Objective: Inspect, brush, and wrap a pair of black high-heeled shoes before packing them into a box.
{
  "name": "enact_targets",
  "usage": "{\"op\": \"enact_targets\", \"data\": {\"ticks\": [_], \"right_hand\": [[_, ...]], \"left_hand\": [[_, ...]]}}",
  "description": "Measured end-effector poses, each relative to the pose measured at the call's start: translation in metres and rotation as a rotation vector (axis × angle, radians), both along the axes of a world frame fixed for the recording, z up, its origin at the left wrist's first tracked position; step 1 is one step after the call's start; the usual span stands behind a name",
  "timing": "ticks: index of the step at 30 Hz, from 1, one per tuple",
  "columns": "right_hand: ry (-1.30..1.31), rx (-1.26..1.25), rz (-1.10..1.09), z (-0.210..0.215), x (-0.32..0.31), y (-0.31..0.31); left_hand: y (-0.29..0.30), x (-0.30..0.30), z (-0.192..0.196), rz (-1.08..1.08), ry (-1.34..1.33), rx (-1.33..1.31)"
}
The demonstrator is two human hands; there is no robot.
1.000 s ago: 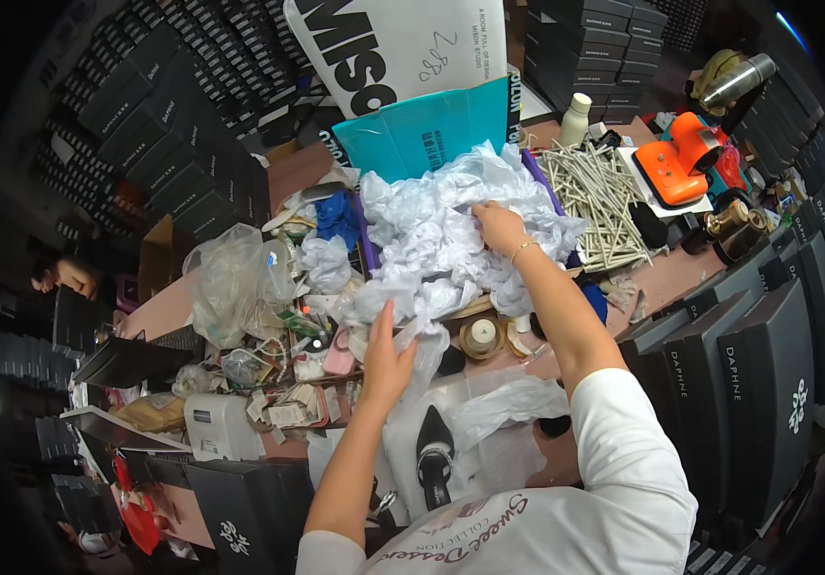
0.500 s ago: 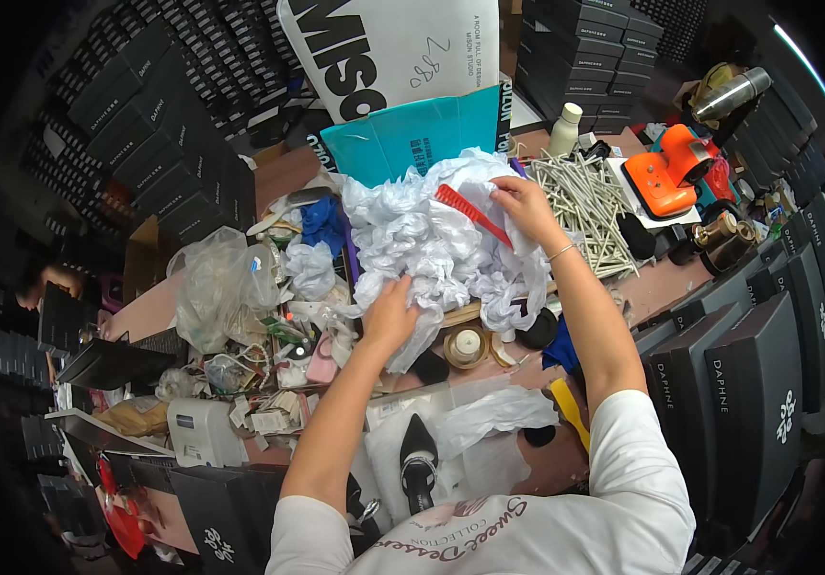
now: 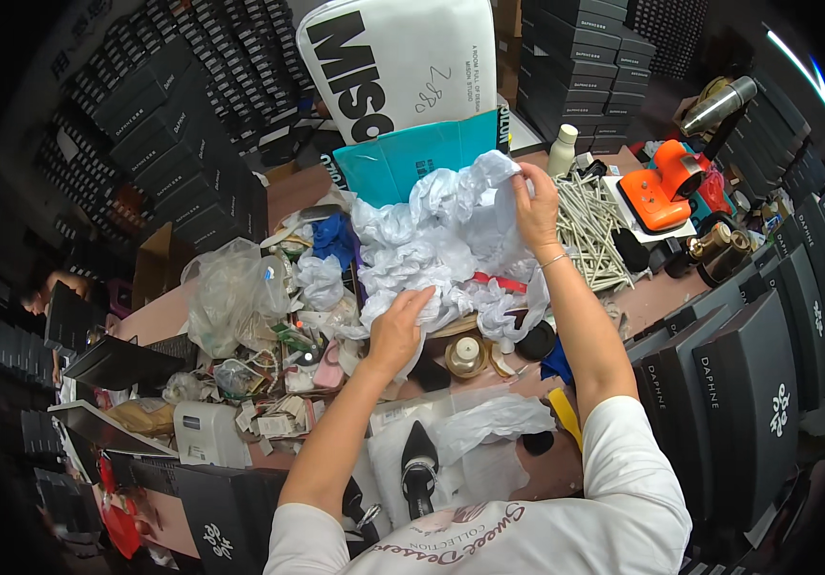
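A heap of crumpled white tissue paper (image 3: 412, 251) fills a bin in front of the teal cardboard flap (image 3: 417, 158). At the heap's right edge my right hand (image 3: 535, 211) pinches a raised fold of the paper between thumb and fingers. My left hand (image 3: 397, 331) rests on the near side of the heap with its fingers stretched out, their tips partly among the folds. Between the two hands a red strip (image 3: 501, 282) shows, partly covered by paper. Close to my body, a black pointed shoe (image 3: 419, 470) with a shiny strap lies on white wrapping.
Right of the heap lie many thin pale sticks (image 3: 590, 230), an orange device (image 3: 662, 187) and a cream bottle (image 3: 563, 150). Clear plastic bags (image 3: 230, 297) and small clutter crowd the left. Dark shoe boxes (image 3: 743, 422) stand on both sides. A round jar (image 3: 465, 356) sits near the bin.
My right hand has lifted a fold of paper at the right edge. The red strip has dropped lower and is more covered. My left hand has shifted slightly right and down.
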State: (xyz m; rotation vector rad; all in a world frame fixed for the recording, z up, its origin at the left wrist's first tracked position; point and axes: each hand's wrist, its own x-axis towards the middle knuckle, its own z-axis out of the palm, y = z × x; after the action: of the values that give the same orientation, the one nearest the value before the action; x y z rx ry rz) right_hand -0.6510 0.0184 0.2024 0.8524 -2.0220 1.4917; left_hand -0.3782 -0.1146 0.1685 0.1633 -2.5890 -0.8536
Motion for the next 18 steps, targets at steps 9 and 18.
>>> {"op": "enact_targets", "data": {"ticks": [9,18], "right_hand": [[-0.099,-0.255,0.287,0.059,0.044,-0.007],[-0.395,-0.062,0.669,0.061,0.188,0.01]], "left_hand": [[0.014,-0.007,0.049,-0.047,-0.105,0.272],[0.046,0.042,0.075,-0.052,-0.135,0.998]]}}
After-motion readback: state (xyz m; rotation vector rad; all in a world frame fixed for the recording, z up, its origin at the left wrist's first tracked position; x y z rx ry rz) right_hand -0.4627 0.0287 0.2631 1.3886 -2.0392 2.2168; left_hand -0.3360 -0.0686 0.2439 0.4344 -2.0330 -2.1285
